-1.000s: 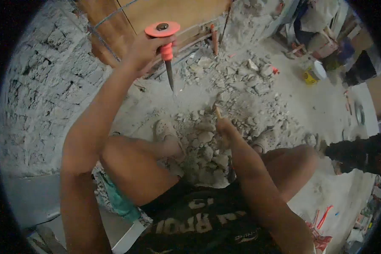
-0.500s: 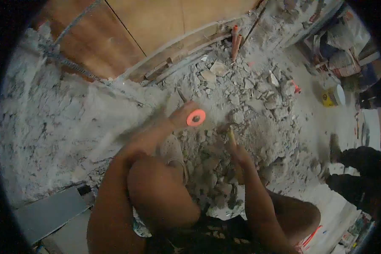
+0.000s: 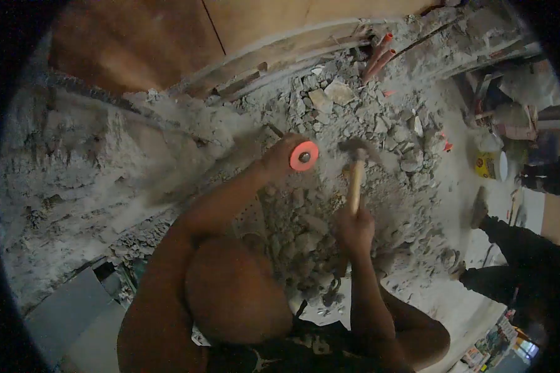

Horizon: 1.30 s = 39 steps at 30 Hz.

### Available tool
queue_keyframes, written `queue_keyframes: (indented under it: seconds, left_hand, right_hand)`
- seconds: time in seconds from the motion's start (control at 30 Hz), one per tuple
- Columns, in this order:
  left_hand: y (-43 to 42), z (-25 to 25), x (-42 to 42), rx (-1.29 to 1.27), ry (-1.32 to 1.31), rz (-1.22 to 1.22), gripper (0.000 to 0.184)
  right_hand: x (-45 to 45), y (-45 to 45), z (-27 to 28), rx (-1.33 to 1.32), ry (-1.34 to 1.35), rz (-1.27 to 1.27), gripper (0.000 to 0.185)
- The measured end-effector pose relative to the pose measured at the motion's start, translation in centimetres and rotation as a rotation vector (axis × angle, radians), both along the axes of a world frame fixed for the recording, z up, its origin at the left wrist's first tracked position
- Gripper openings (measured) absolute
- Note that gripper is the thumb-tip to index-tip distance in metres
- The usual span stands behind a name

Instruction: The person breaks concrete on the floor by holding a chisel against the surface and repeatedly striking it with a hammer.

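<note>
My left hand is closed around a chisel with a round orange hand guard. The chisel's struck end points up towards me, and its thin blade shows past my fingers, angled at the foot of the rough wall. In my right hand is a hammer, gripped by its light wooden handle. The hammer's dark head, blurred by motion, is to the right of the orange guard and apart from it. Broken rubble lies beneath both hands.
A rough grey wall rises on the left, with wooden panels beyond. Orange pipes stick up from the rubble. At right are a yellow-and-white bucket and another person's dark-trousered legs. Grey boards lie lower left.
The hammer has come up and its head is now nearer the chisel's level. My view has shifted, and the other person's legs have changed position.
</note>
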<state>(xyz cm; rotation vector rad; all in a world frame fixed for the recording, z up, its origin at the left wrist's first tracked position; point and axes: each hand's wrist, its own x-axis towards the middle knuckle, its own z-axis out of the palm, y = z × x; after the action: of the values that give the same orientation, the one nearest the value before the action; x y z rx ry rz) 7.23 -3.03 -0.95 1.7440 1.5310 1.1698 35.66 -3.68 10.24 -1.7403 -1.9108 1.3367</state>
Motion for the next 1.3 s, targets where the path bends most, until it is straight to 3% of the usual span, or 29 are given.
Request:
queue_keyframes:
  seconds: [0.03, 0.1, 0.13, 0.2, 0.3, 0.37, 0.43, 0.53, 0.57, 0.6, 0.7, 0.73, 0.83, 0.93, 0.97, 1.03, 1.07, 1.13, 1.2, 1.3]
  left_hand:
    - [-0.1, -0.9, 0.0, 0.029, -0.04, 0.035, 0.054]
    - [0.5, -1.5, -0.5, 0.062, -0.085, 0.079, 0.055]
    - [1.1, -1.5, -0.7, 0.021, -0.164, 0.016, 0.056]
    - [1.4, -2.0, -0.9, -0.018, -0.251, -0.046, 0.057]
    - [1.5, -2.2, -0.5, -0.036, -0.42, 0.037, 0.06]
    - [0.6, 0.3, -0.1, -0.022, -0.198, 0.225, 0.049]
    - [1.1, 1.1, -0.7, 0.047, -0.248, 0.168, 0.043]
    - [1.6, 2.5, -1.0, 0.094, -0.313, 0.093, 0.033]
    - [1.2, 2.9, -1.0, 0.062, -0.331, 0.079, 0.03]
    - [0.8, 3.1, -0.9, 0.052, -0.332, 0.086, 0.03]
    - [0.7, 2.9, -0.3, -0.024, -0.178, 0.148, 0.031]
    - [1.1, 2.1, -0.2, 0.026, -0.231, 0.156, 0.032]
    - [1.4, 2.1, -0.2, 0.095, -0.259, 0.174, 0.032]
    - [1.8, 1.2, -0.8, 0.09, -0.199, 0.084, 0.033]
    - [2.2, 1.0, -1.1, 0.07, -0.159, -0.017, 0.034]
    - [2.0, 1.7, -1.5, 0.091, -0.181, 0.044, 0.035]
    - [1.0, 1.6, -0.6, 0.079, -0.232, 0.087, 0.036]
    - [1.0, 0.8, -0.1, 0.108, -0.222, 0.13, 0.036]
    - [0.8, 0.5, -0.1, 0.131, -0.207, 0.188, 0.037]
    - [0.9, 1.4, -0.4, 0.09, -0.16, 0.152, 0.035]
  right_hand:
    - [-0.5, -0.3, 1.7, 0.001, -0.007, 0.007, 0.035]
    - [-1.0, -0.8, 4.4, 0.09, 0.431, -0.226, 0.027]
    - [-1.2, -0.9, 5.0, 0.091, 0.426, -0.218, 0.027]
    - [-1.5, -1.2, 5.9, -0.001, 0.769, -0.197, 0.027]
    - [-0.1, -3.6, 1.3, 0.018, 0.756, -0.246, 0.021]
    - [-0.6, -4.5, 0.2, -0.008, 0.72, -0.226, 0.019]
    - [-2.3, -5.3, 1.2, 0.14, 0.703, -0.033, 0.014]
    - [-2.0, -6.0, 2.8, 0.249, 0.739, -0.006, 0.011]
    - [-1.6, -4.4, 3.9, 0.544, 0.761, 0.265, 0.014]
    - [-1.6, -4.4, 5.5, 0.531, 0.763, 0.267, 0.014]
    - [-1.9, -4.5, 11.3, 0.564, 0.948, -0.084, 0.013]
    - [-2.4, -4.4, 13.1, 0.163, 1.373, -0.122, 0.015]
    - [-2.7, -5.4, 8.3, 0.132, 1.284, -0.272, 0.016]
    - [-3.9, -6.1, 0.1, 0.154, 0.198, 0.111, 0.012]
    - [-3.0, -6.2, -1.2, 0.162, 0.202, 0.113, 0.012]
    - [-2.2, -5.6, -2.1, -0.195, 0.183, -0.033, 0.014]
    - [-0.8, -5.8, -2.3, -0.204, 0.171, -0.039, 0.014]
    - [-0.4, -5.0, 0.2, 0.127, 0.245, -0.122, 0.013]
    - [0.6, -3.9, 3.5, 0.273, 0.615, -0.17, 0.019]
    - [-0.2, -2.7, 12.7, 0.479, 0.947, -0.163, 0.022]
